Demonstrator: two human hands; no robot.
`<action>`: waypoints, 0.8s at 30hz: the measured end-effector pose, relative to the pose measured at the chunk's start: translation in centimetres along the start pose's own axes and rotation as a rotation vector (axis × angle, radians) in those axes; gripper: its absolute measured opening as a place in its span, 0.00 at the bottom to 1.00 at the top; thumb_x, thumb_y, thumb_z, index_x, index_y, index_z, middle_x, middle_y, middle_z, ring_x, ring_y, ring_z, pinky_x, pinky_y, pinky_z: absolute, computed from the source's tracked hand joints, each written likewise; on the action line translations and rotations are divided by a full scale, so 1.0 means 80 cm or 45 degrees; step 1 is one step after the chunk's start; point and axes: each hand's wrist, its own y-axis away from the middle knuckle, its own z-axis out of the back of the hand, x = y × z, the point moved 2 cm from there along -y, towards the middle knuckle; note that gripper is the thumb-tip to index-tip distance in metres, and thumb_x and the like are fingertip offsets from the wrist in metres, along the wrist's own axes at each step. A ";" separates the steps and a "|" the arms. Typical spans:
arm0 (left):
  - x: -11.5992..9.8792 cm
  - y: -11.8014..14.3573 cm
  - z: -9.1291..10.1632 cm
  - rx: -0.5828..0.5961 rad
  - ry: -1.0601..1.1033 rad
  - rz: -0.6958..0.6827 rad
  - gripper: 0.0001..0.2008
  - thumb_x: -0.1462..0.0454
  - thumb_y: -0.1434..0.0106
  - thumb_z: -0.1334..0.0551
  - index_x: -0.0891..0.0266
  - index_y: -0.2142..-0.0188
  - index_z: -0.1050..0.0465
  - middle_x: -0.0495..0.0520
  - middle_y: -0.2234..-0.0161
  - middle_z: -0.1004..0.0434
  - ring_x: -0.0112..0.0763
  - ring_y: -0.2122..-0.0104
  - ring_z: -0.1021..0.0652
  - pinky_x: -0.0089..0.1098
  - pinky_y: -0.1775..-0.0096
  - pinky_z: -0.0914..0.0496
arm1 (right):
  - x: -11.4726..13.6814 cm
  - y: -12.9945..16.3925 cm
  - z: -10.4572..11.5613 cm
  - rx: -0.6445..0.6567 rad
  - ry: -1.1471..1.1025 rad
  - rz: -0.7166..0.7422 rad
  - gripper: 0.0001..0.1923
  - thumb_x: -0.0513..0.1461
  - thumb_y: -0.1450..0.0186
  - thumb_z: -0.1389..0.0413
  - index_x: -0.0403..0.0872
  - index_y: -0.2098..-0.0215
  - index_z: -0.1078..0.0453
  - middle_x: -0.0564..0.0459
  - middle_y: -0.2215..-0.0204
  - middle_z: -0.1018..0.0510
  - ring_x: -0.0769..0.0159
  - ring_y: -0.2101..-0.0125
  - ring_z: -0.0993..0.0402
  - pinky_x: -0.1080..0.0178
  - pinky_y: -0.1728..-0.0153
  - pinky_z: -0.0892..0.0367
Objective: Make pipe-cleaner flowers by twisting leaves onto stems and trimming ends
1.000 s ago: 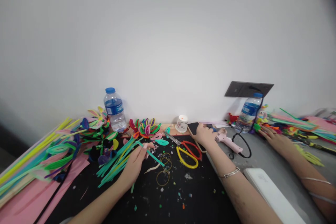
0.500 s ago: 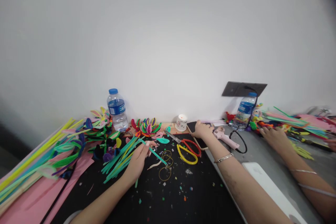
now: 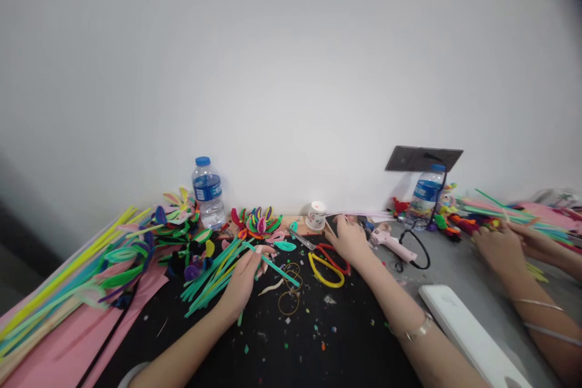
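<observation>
My left hand [image 3: 246, 268] is closed in a pinch on a teal pipe cleaner [image 3: 284, 271], whose free end points right over the black mat. Beside that hand, a bundle of teal and yellow pipe cleaners [image 3: 211, 279] lies on the mat. Farther back, my right hand [image 3: 349, 239] curls over a dark flat phone [image 3: 335, 224] near the wall, and its fingertips are partly hidden. Just left of it are scissors [image 3: 326, 270] with red and yellow handles and a small white paper cup [image 3: 316, 216]. A pink glue gun [image 3: 394, 245] rests to its right.
A water bottle [image 3: 208, 194] stands behind colourful pipe-cleaner flowers [image 3: 257, 222]; another bottle [image 3: 425, 197] is at right. More pipe cleaners [image 3: 113, 260] cover pink sheets at left. A white power bank-like bar [image 3: 468, 333] lies on the grey table. A co-worker's hands [image 3: 500, 248] work at right.
My right hand has drawn slightly nearer and the phone under it has shifted towards the wall. My left hand keeps its pinch on the pipe cleaner. The co-worker's hands have come together.
</observation>
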 end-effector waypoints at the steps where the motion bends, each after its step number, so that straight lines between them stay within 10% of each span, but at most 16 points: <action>1: 0.001 0.000 -0.001 0.003 0.065 0.022 0.20 0.50 0.39 0.46 0.64 0.64 0.28 0.47 0.78 0.39 0.28 0.76 0.36 0.28 0.71 0.40 | 0.010 0.012 0.000 0.002 -0.209 0.107 0.15 0.43 0.38 0.50 0.42 0.56 0.38 0.38 0.60 0.26 0.53 0.56 0.32 0.57 0.58 0.42; 7: -0.002 0.000 -0.009 -0.034 0.355 0.106 0.19 0.50 0.42 0.43 0.65 0.65 0.29 0.46 0.78 0.39 0.24 0.78 0.38 0.25 0.73 0.40 | 0.074 0.075 -0.028 0.359 -0.973 0.603 0.07 0.37 0.42 0.46 0.48 0.63 0.33 0.58 0.77 0.28 0.70 0.77 0.33 0.69 0.75 0.41; 11: -0.001 0.000 -0.006 -0.022 0.171 0.059 0.20 0.50 0.39 0.46 0.65 0.61 0.30 0.46 0.77 0.38 0.26 0.76 0.37 0.26 0.72 0.40 | 0.085 0.079 -0.052 0.257 -1.176 0.484 0.08 0.35 0.40 0.50 0.45 0.77 0.36 0.60 0.85 0.37 0.73 0.82 0.41 0.69 0.78 0.46; 24: -0.004 0.011 -0.012 0.253 -0.548 -0.142 0.19 0.54 0.35 0.54 0.62 0.60 0.30 0.52 0.71 0.32 0.34 0.67 0.32 0.33 0.60 0.38 | 0.085 0.083 -0.078 0.632 -1.769 0.295 0.15 0.44 0.37 0.51 0.42 0.75 0.32 0.63 0.92 0.41 0.78 0.90 0.52 0.71 0.85 0.56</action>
